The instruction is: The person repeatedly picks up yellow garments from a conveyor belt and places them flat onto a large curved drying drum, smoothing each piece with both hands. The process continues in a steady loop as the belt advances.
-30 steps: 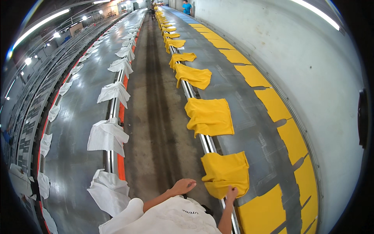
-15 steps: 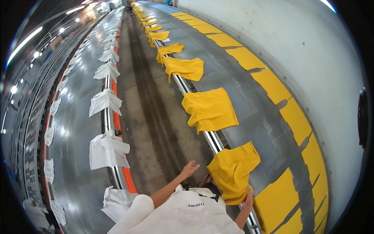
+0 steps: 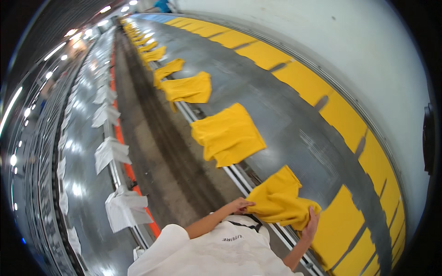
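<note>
Yellow cloth (image 3: 278, 198) matt; rail (image 3: 236, 178) shiny metal; left tabletop (image 3: 85, 170) glossy.

From my three o'clock a long grey surface (image 3: 276, 124) stretches away toward twelve, a metal rail (image 3: 237, 177) along its aisle edge. Rumpled yellow cloths (image 3: 229, 135) drape across that rail in a row; the nearest yellow cloth (image 3: 276, 195), at my one o'clock, is bunched over it, though I cannot tell how much rests there. Along the opposite side, flat yellow pieces (image 3: 301, 83) lie in line, with pale blue pieces (image 3: 154, 18) far off. At ten o'clock, a second grey surface (image 3: 87, 188) carries white cloths (image 3: 126, 210) along both edges. Dark-streaked floor (image 3: 161, 133) runs between.
</note>
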### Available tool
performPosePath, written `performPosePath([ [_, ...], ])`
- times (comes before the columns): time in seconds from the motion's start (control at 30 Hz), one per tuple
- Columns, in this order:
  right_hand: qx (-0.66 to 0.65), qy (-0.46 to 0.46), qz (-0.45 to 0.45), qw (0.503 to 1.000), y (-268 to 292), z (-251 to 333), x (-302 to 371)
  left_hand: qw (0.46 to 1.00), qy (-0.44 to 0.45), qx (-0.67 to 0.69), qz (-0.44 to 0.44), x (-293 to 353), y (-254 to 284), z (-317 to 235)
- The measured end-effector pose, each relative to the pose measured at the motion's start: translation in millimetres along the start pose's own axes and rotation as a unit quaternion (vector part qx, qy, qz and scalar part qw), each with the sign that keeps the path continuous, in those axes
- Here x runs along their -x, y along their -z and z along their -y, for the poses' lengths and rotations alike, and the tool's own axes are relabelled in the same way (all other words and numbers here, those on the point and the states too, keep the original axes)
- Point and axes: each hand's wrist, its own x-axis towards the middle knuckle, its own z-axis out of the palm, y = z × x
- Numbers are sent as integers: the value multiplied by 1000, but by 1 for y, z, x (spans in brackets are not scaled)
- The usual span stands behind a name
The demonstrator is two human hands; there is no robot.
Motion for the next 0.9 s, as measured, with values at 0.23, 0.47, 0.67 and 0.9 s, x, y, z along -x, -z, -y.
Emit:
performPosePath([
  [0.23, -68, 86, -114, 987, 20, 56, -2, 989, -46, 116, 79, 59, 5, -139],
  [0.47, -122, 210, -197, 950, 41, 94, 19, 962, -226, 122, 96, 75, 37, -268],
  [0.67, -36, 148, -323, 934, 4, 143, -78, 960, -266, -61, -60, -20, -54, -380],
  [0.9, 44, 246, -301, 920, 13, 164, -174, 931, -359, -24, -60, -92, -92, -452],
])
